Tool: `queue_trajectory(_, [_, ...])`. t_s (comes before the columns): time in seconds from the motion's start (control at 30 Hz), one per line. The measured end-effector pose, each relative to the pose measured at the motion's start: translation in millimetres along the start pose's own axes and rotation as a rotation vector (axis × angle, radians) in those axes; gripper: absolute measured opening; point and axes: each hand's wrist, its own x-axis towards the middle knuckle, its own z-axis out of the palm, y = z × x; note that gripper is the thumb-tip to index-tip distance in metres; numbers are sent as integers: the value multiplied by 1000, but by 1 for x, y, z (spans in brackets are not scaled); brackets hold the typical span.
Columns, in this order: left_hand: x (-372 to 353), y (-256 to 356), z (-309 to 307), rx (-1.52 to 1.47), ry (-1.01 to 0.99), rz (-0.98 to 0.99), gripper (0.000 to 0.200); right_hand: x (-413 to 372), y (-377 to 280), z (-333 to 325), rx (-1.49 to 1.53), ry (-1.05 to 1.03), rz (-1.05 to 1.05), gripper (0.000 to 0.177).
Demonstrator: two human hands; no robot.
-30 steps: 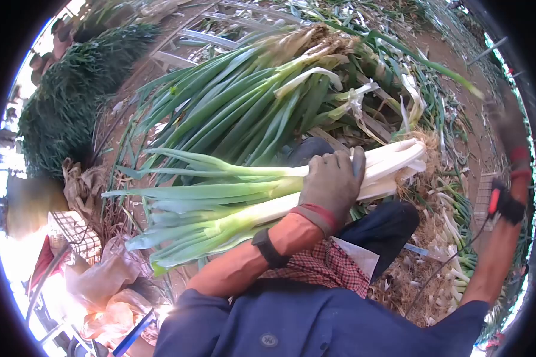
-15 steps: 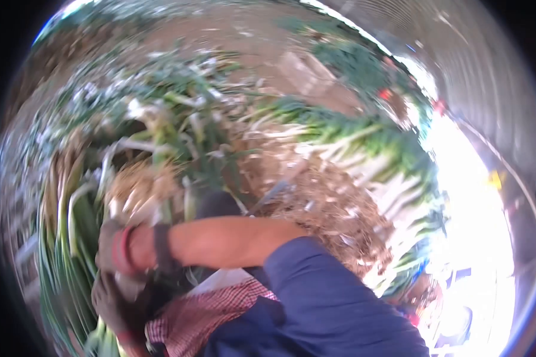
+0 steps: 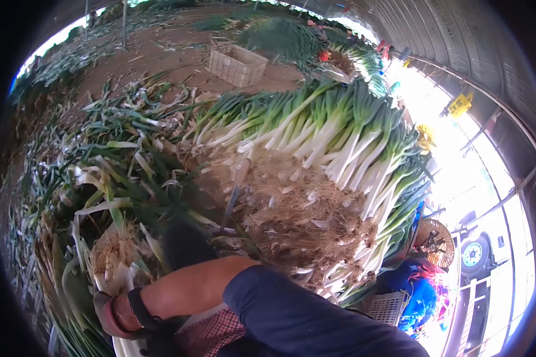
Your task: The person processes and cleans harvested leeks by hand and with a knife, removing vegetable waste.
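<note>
My right hand point(image 3: 114, 314), in a dark glove with a dark band at the wrist, is closed around the white stems of a leek bunch point(image 3: 122, 278) at the lower left. The bunch's tan roots point(image 3: 113, 250) point up, away from me. My left hand cannot be made out. Long green leaves point(image 3: 71, 321) lie just left of the bunch. Beyond my forearm, a blade with a pale handle point(image 3: 240, 172) stands among loose roots and soil.
A curved row of leeks point(image 3: 333, 128) spans the middle and right, roots inward. Loose leaves point(image 3: 119, 143) cover the left ground. Farther off sits a pale crate point(image 3: 237, 66). At lower right are a grey basket point(image 3: 388, 307), a round woven basket point(image 3: 435, 243) and a vehicle wheel point(image 3: 474, 254).
The view has shifted and grown sharper. My right hand and the bunch now appear lower in view. My left gloved hand, earlier below the right one, no longer shows clearly.
</note>
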Motion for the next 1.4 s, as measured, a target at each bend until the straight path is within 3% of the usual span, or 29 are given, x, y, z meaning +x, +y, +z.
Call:
queue_trajectory(0.13, [25,13,6,-5,-155,44,28,-19,1,4,84,30,25,43])
queue_trajectory(0.27, [61,50,11,11,-331,168,32,-94,3,-5,-162,705,402,43])
queue_trajectory(0.4, [95,135,31,1,-569,412,35,-254,-20,-40,-71,980,835,51])
queue_trajectory(0.5, [106,223,58,-60,-786,638,38,-359,-73,-43,-118,1063,1204,58])
queue_trajectory(0.57, [93,287,83,-140,-956,771,40,-415,-124,-28,-338,1126,1526,63])
queue_trajectory(0.63, [70,343,111,-249,-1138,852,41,-473,-182,-33,40,1129,1702,71])
queue_trajectory(0.73, [17,401,171,-474,-1459,812,44,-528,-252,19,-119,1261,1964,76])
queue_trajectory(0.8, [-23,399,234,-789,-1629,694,48,-559,-289,61,68,1471,2130,69])
queue_trajectory(0.83, [-30,392,247,-658,-1800,686,60,-574,-303,79,241,1698,2147,63])
queue_trajectory(0.93, [-32,312,295,-357,-1817,722,73,-620,-340,182,462,1668,2421,46])
queue_trajectory(0.97, [-24,295,289,-346,-1804,572,71,-637,-348,234,554,1610,2492,42])
queue_trajectory(1.0, [-16,275,282,-332,-1788,415,70,-649,-348,278,786,1372,2656,40])
queue_trajectory(1.03, [-1,246,280,-234,-1670,494,68,-660,-347,313,1013,1101,2783,38])
queue_trajectory(1.07, [15,215,280,-135,-1547,573,65,-667,-347,342,1096,1053,2803,40])
queue_trajectory(1.1, [29,186,275,-174,-1510,500,63,-670,-347,366,1186,1004,2821,42])
queue_trajectory(1.13, [43,163,271,-218,-1470,435,60,-676,-347,378,1265,954,2838,44])
queue_trajectory(1.2, [69,123,260,-136,-1313,588,51,-685,-359,379,1232,1013,2820,43])
queue_trajectory(1.27, [75,128,242,-164,-1262,392,45,-694,-378,385,1254,1002,2691,46])
queue_trajectory(1.4, [79,134,210,-336,-1151,90,40,-682,-365,349,1245,849,2876,53])
